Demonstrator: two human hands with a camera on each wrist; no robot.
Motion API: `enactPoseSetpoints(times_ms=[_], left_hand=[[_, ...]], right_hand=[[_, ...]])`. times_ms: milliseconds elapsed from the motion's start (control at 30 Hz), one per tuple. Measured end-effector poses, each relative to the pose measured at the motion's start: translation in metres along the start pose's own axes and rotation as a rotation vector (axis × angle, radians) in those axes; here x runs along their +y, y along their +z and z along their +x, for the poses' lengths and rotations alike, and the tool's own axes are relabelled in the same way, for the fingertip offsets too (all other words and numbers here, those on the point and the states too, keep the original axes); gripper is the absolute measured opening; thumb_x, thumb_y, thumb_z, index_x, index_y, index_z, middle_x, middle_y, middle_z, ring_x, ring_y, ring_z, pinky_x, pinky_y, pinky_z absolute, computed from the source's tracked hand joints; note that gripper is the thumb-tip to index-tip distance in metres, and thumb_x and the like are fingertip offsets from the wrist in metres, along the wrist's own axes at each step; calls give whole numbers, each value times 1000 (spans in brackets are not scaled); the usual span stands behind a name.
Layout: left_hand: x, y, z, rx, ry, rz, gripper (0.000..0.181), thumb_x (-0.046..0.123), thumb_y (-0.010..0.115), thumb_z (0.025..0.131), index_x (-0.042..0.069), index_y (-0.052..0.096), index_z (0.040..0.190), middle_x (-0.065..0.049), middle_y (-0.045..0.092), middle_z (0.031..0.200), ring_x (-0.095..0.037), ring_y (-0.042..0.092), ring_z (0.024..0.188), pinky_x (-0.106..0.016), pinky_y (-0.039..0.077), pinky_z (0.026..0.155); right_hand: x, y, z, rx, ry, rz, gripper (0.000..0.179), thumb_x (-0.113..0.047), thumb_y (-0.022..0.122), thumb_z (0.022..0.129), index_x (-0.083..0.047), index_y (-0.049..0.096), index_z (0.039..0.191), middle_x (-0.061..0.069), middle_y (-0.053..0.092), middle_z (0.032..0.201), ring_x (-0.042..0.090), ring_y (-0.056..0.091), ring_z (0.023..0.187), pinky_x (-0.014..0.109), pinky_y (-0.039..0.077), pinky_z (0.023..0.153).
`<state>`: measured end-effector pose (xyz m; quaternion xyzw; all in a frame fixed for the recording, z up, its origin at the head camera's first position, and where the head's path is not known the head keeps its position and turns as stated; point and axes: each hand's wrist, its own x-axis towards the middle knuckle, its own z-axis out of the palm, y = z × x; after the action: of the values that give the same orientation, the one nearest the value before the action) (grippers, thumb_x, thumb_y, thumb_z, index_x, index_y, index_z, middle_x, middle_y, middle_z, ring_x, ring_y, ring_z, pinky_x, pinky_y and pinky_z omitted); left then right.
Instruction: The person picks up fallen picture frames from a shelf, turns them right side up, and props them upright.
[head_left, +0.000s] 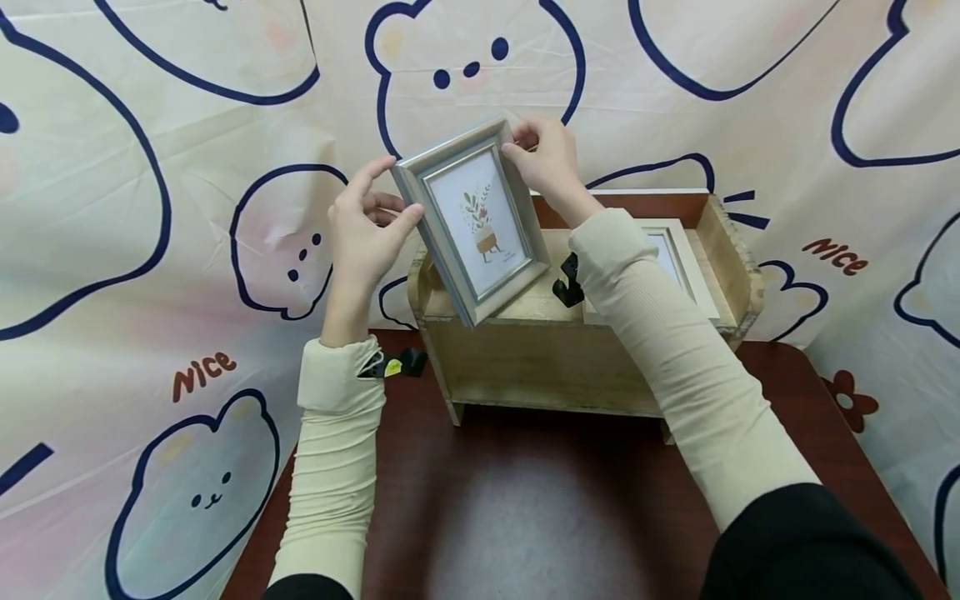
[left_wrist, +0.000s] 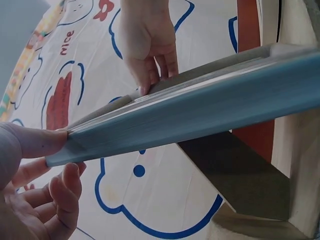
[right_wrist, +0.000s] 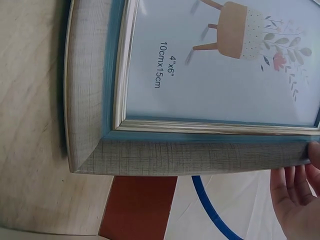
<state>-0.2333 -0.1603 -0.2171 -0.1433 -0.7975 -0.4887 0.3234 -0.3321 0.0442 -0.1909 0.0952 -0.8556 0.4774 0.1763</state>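
Note:
A grey-blue picture frame (head_left: 450, 200) with a plant print is held tilted above the left part of a wooden shelf (head_left: 540, 367). My left hand (head_left: 367, 225) pinches its upper left corner between thumb and fingers; the left wrist view shows the thumb on the front edge and fingers behind. At the upper right corner my right hand (head_left: 546, 158) pinches the frame's edge. In the right wrist view the print (right_wrist: 220, 65) reads 4"x6", 10cmx15cm. The frame's dark back stand (left_wrist: 240, 175) sticks out behind it in the left wrist view.
A second, cream picture frame (head_left: 678, 250) lies on the right part of the shelf top, partly hidden by my right sleeve. The shelf stands on a dark red-brown table (head_left: 525, 500). A cloth with bear drawings (head_left: 285, 242) hangs close behind.

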Motion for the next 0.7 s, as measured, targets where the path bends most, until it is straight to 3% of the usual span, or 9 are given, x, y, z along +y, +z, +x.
enactPoseSetpoints(times_ms=[433, 700], left_hand=[[-4, -8, 6, -66, -79, -48, 53, 7, 69, 78, 15, 52, 128, -7, 63, 76, -10, 59, 60, -18, 44, 50], [-7, -11, 11, -106, -97, -73, 54, 6, 67, 80, 17, 50, 130, -5, 61, 77, -18, 59, 61, -18, 42, 44]], right_hand=[[-1, -5, -16, 43, -12, -69, 6, -18, 57, 89, -12, 58, 90, 3, 58, 91, 11, 50, 84, 19, 44, 68], [-2, -8, -21, 70, -13, -87, 19, -19, 57, 89, -5, 60, 101, 5, 59, 94, 11, 53, 87, 18, 43, 70]])
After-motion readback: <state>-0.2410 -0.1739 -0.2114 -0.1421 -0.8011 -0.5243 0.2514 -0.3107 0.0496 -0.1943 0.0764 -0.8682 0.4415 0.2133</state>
